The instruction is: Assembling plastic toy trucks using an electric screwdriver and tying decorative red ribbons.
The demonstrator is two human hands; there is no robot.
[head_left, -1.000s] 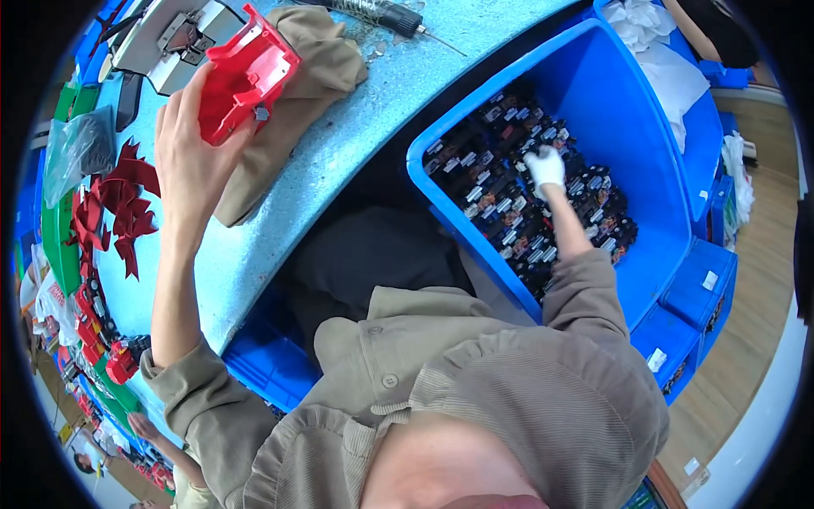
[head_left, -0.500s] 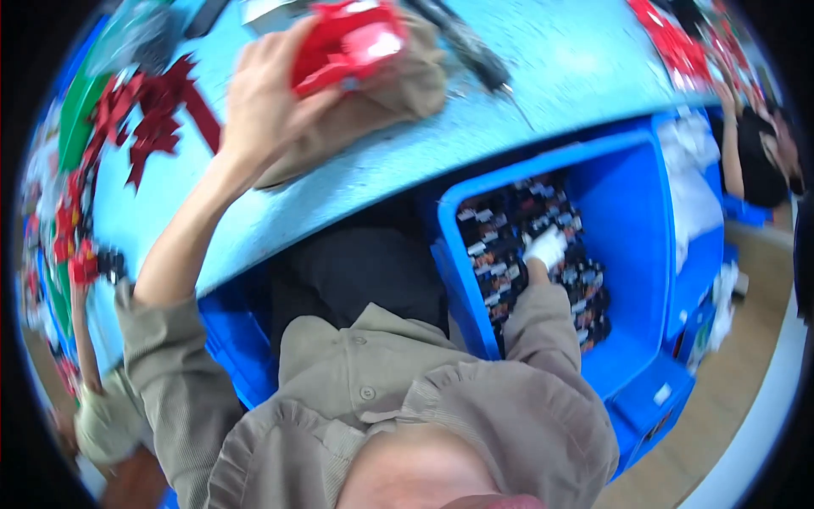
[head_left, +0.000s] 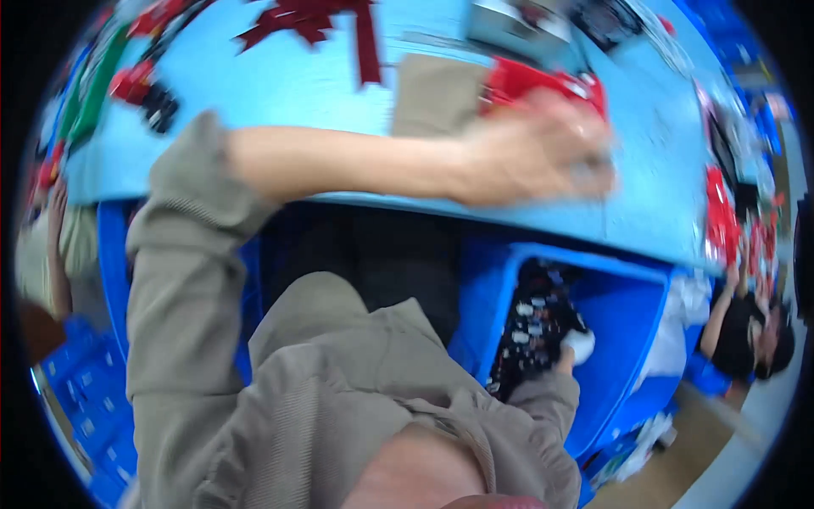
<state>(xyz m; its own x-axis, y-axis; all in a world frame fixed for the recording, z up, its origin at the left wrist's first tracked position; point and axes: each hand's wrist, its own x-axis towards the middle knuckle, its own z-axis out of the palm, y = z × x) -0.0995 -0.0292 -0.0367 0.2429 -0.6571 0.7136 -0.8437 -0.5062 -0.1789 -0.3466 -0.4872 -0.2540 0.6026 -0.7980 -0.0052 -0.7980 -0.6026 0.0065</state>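
Observation:
My left hand (head_left: 543,153), smeared by motion, reaches across the blue tabletop to the right. Just beyond it lies a shiny red piece (head_left: 513,78), partly hidden by the hand; whether the fingers grip it is unclear. A brown cloth-like pad (head_left: 432,95) sits beside the red piece. Down on the right, my right hand (head_left: 579,346) in a white glove is inside a blue bin (head_left: 632,293). Many small black items (head_left: 530,318) with light labels fill its left side. The glove is right against some of them, its fingers not distinguishable.
A dark red ribbon bow (head_left: 309,21) lies at the far edge of view. An open box (head_left: 517,30) stands behind the red piece. Left on the table is a red and black item (head_left: 136,85). Other people (head_left: 750,335) work at both sides.
My view has turned. My left hand, which held the red piece at the upper left, has swung right across the table. The gloved right hand has moved to the right within the bin.

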